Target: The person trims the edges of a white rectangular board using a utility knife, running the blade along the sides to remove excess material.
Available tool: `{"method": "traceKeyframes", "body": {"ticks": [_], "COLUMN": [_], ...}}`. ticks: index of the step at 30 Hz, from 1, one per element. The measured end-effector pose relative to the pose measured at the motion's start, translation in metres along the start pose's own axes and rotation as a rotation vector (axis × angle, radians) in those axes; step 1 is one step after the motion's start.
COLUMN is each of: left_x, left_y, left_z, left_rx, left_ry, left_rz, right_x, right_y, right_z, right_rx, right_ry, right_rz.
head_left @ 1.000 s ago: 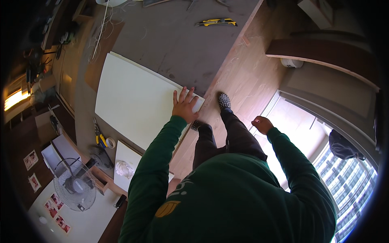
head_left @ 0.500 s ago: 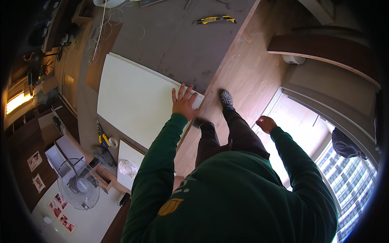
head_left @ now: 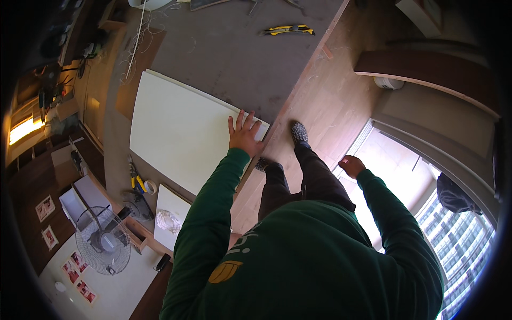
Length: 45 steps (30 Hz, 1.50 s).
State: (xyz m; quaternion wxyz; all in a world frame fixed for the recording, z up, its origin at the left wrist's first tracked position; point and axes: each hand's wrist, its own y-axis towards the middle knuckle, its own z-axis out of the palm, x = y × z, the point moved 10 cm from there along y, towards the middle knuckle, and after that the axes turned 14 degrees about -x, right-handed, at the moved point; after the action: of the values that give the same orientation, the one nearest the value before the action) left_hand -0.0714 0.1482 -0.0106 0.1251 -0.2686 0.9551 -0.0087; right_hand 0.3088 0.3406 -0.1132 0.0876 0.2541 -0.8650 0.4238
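Note:
My left hand (head_left: 246, 136) lies flat on a large white board (head_left: 176, 127), its fingers spread near the board's right corner. A second white edge shows along the far side, so there may be more than one sheet in the stack. The board rests on a dark grey worktable (head_left: 240, 58). My right hand (head_left: 351, 166) hangs off to the right, away from the table, with its fingers curled in. Nothing shows in it.
A yellow utility knife (head_left: 288, 30) lies at the table's far right. Left of the board are yellow-handled pliers (head_left: 136, 178) and a roll of tape (head_left: 150, 187). A smaller white panel (head_left: 165, 205), a fan (head_left: 106, 242) and a brown curved shelf (head_left: 421, 69) stand around.
The view has shifted slightly, moving the table things a little right and down in the picture. Both hands keep their poses, the left one still on the board.

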Motion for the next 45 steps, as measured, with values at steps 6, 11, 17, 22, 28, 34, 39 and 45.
{"method": "traceKeyframes", "body": {"ticks": [6, 11, 17, 22, 28, 34, 39, 45], "left_x": [0.021, 0.149, 0.179, 0.176, 0.178, 0.180, 0.179, 0.180], "left_y": [-0.009, -0.050, -0.074, -0.058, -0.063, -0.061, -0.061, -0.063], "left_z": [0.001, -0.013, -0.001, -0.001, -0.001, 0.001, 0.001, 0.001], "left_rx": [-0.031, -0.431, -0.492, -0.430, -0.442, -0.427, -0.419, -0.415], "left_ry": [-0.062, 0.064, 0.119, 0.130, 0.111, 0.155, 0.143, 0.120], "left_rz": [-0.023, -0.567, -1.039, -1.038, -1.044, -1.034, -1.029, -1.030], "right_x": [0.021, 0.154, 0.326, 0.393, 0.397, 0.407, 0.385, 0.404], "right_y": [0.017, 0.076, 0.191, 0.260, 0.298, 0.276, 0.208, 0.091], "right_z": [-0.003, -0.086, -0.190, -0.227, -0.215, -0.222, -0.139, -0.012], "right_rx": [-0.059, -0.232, -0.582, -0.822, -0.702, -0.702, -0.172, 0.181], "right_ry": [0.068, 0.038, 0.151, -0.506, -0.814, -0.594, -0.038, 0.259], "right_rz": [-0.051, -0.200, -0.642, -0.764, -0.619, -0.696, -0.633, -0.455]}}
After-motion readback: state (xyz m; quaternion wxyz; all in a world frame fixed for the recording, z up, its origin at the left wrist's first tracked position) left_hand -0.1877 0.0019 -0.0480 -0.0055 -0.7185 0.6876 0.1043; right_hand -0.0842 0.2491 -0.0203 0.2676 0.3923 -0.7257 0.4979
